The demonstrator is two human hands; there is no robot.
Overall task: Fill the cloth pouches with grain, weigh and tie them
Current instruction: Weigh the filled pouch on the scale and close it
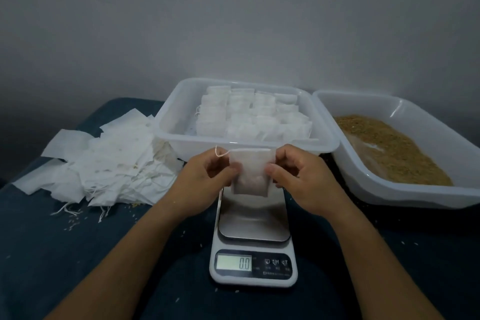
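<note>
2 bare forearms; no sleeves visible. Left hand [207,171] and right hand [301,174] bare: no gloves, rings, watch.

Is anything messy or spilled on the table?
Yes. Loose grains lie scattered on the dark cloth in front of the untidy heap of empty pouches, and more lie near the grain tub.

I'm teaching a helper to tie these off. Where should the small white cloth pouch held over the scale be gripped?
Probably by the two top corners, from either side, as the left hand and right hand do now. The small white cloth pouch hangs upright, its fill seemingly low, its drawstring loose at the upper left.
</note>
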